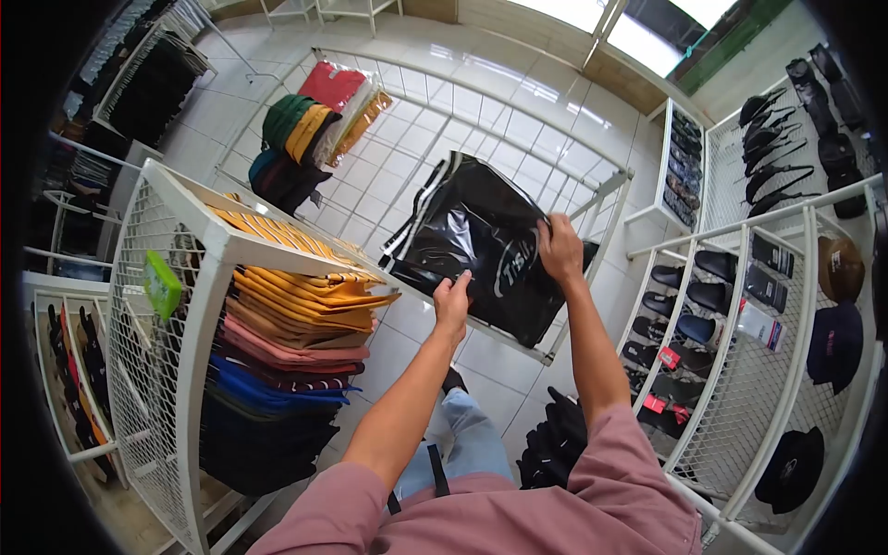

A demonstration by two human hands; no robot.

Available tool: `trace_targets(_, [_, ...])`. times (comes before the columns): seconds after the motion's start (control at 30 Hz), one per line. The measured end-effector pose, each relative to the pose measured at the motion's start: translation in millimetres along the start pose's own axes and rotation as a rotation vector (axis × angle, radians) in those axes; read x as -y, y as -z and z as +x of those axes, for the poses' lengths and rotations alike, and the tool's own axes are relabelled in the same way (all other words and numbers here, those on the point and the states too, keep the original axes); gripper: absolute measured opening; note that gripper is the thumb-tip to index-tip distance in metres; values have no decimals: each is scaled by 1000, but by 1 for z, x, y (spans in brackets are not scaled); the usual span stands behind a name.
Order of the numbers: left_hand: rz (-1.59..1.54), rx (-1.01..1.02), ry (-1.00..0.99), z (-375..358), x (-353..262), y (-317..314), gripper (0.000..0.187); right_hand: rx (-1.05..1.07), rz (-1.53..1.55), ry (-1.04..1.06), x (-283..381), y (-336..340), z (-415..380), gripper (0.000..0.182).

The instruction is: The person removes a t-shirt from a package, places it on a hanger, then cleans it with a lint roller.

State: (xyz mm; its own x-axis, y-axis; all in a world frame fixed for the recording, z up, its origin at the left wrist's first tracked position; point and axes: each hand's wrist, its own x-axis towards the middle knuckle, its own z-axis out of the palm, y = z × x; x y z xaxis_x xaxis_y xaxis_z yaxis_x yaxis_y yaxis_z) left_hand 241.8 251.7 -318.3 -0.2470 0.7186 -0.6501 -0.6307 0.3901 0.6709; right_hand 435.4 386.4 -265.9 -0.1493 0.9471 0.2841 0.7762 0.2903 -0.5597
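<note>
A glossy black plastic garment pack with pale lettering lies over the white wire display table in the middle of the view. My left hand is closed on its near edge, thumb on top. At the right side, my right hand grips the pack by its edge, beside the lettering. Under and around it, more dark glossy plastic shows, so the pack overlaps a pile of similar ones. The fingers beneath the plastic are hidden.
Folded clothes fill a white mesh shelf on my left. Wrapped garments and folded caps or cloths lie on the table's far left. Sandals and hats line the right rack. Black goods stand near my legs.
</note>
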Motion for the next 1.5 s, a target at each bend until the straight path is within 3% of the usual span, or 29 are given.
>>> trace_targets(0.07, [114,17,-149,-19,-21,-11,12,-50,37,1,18,27,-9,22])
trace_targets(0.13, [122,0,-513,-53,-55,-28,20,-115,143,-41,43,58,-20,23])
trace_targets(0.17, [218,42,-595,-68,-72,-25,24,-119,210,-82,64,79,-25,23])
trace_targets(0.4, [234,175,-898,-243,-191,2,26,-243,775,-6,190,152,-69,20])
trace_targets(0.47, [170,129,-989,-288,-209,25,25,-122,977,-1,239,164,-78,23])
trace_targets(0.53, [233,49,-1052,-335,-229,60,22,194,885,-131,290,187,-87,23])
trace_targets(0.73, [277,-230,-1148,-435,-273,207,18,507,998,179,427,143,-131,23])
trace_targets(0.8, [327,-423,-1269,-461,-286,252,13,622,937,228,472,129,-151,25])
trace_targets(0.9, [482,-624,-1117,-496,-296,340,12,651,1093,351,546,93,-183,28])
trace_targets(1.0, [462,-783,-1185,-512,-309,406,15,800,1187,278,599,39,-211,31])
trace_targets(1.07, [520,-885,-1142,-518,-321,442,18,588,1037,521,629,1,-223,32])
trace_targets(1.13, [568,-989,-1082,-510,-332,485,22,681,920,479,655,-15,-232,33])
trace_targets(1.2, [776,-1106,-1055,-489,-343,532,34,585,951,453,674,-47,-240,34])
trace_targets(1.27, [894,-1210,-868,-485,-348,543,48,620,892,448,677,-61,-251,39])
trace_targets(1.3, [930,-1187,-800,-492,-342,536,50,459,765,467,672,-87,-253,42])
trace_targets(1.33, [1128,-1333,-900,-484,-328,540,47,295,637,485,672,-86,-257,47])
trace_targets(1.4, [1158,-1381,-1124,-486,-291,529,45,411,534,536,653,-57,-258,56])
trace_targets(1.47, [1028,-1229,-1015,-533,-253,472,43,502,631,532,644,-28,-267,49])
trace_targets(1.5, [969,-1178,-868,-554,-234,447,40,513,632,537,636,-26,-269,49])
